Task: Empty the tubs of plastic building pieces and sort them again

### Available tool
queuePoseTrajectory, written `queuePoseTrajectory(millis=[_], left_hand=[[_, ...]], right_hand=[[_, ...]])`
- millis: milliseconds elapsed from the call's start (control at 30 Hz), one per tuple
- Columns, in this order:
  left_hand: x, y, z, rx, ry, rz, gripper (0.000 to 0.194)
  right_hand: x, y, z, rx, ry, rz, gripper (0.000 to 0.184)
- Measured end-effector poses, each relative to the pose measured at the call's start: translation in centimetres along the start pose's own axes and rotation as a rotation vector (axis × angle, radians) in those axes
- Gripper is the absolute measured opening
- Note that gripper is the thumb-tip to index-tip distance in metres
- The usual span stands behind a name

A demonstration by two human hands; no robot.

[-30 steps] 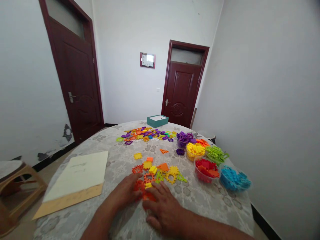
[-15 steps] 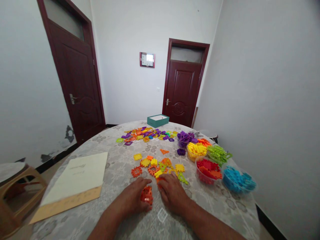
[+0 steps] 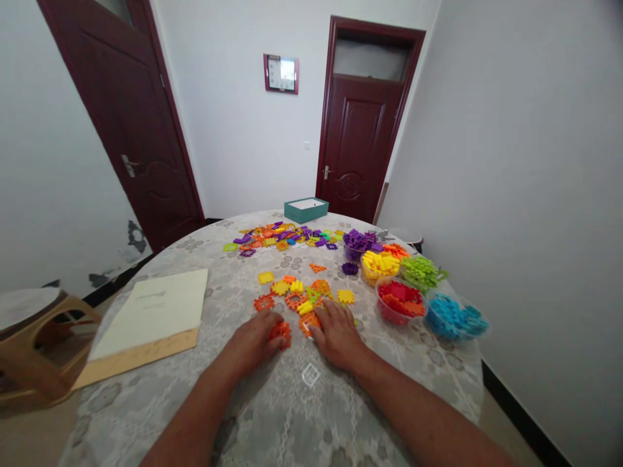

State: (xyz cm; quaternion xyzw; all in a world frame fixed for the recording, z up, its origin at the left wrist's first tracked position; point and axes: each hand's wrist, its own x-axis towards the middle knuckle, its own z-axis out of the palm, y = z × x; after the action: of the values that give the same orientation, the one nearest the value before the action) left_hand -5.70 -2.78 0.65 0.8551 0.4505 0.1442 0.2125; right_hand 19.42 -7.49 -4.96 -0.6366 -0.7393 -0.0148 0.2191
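My left hand (image 3: 256,340) rests on the round table (image 3: 292,415) with its fingers curled round an orange-red toothed plastic piece (image 3: 281,333). My right hand (image 3: 335,334) lies just to its right, fingers bent down onto another orange piece (image 3: 308,322) at the near edge of a small scatter of yellow, orange and green pieces (image 3: 304,295). The two hands are a short gap apart.
Tubs of sorted pieces stand at the right: purple (image 3: 357,242), yellow (image 3: 380,266), green (image 3: 421,272), red (image 3: 400,299), blue (image 3: 455,318). A mixed pile (image 3: 282,237) and a teal box (image 3: 306,209) lie farther back. Paper on a brown envelope (image 3: 150,318) lies left; a wooden stool (image 3: 34,344) stands beside the table.
The view has tilted down and the hands have slid forward toward the scatter. They have drawn apart, the left keeping the orange-red piece, the right now on another orange piece.
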Motion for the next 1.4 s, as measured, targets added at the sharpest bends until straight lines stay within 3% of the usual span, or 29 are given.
queuePoseTrajectory(millis=[167, 300, 467, 633, 767, 967, 1167, 1400], left_hand=[[0.6, -1.0, 0.4, 0.015, 0.082, -0.009, 0.032], [0.8, -2.0, 0.9, 0.041, 0.124, -0.040, 0.036], [0.7, -1.7, 0.3, -0.030, 0.137, -0.100, 0.034], [0.5, -1.4, -0.4, -0.132, 0.143, -0.149, 0.030], [0.2, -1.7, -0.9, -0.134, 0.116, -0.152, 0.032], [-0.5, -1.1, -1.2, -0.078, -0.015, -0.054, 0.064], [-0.3, -0.8, -0.5, -0.009, 0.014, 0.023, 0.041], [-0.4, -2.2, -2.0, -0.096, 0.137, -0.118, 0.051]], right_hand=[[-0.5, -1.7, -1.1, 0.084, -0.075, -0.143, 0.041], [-0.3, -1.0, -1.4, 0.191, -0.053, -0.243, 0.039], [0.7, 1.9, -1.4, 0.272, 0.130, -0.157, 0.032], [1.2, 3.5, -1.3, 0.232, 0.158, -0.110, 0.029], [1.0, 3.1, -1.4, 0.236, 0.151, -0.155, 0.028], [0.9, 2.6, -1.6, 0.242, 0.122, -0.179, 0.026], [0.9, 2.1, -1.8, 0.258, 0.116, -0.195, 0.026], [0.7, 1.4, -1.9, 0.266, 0.114, -0.232, 0.027]])
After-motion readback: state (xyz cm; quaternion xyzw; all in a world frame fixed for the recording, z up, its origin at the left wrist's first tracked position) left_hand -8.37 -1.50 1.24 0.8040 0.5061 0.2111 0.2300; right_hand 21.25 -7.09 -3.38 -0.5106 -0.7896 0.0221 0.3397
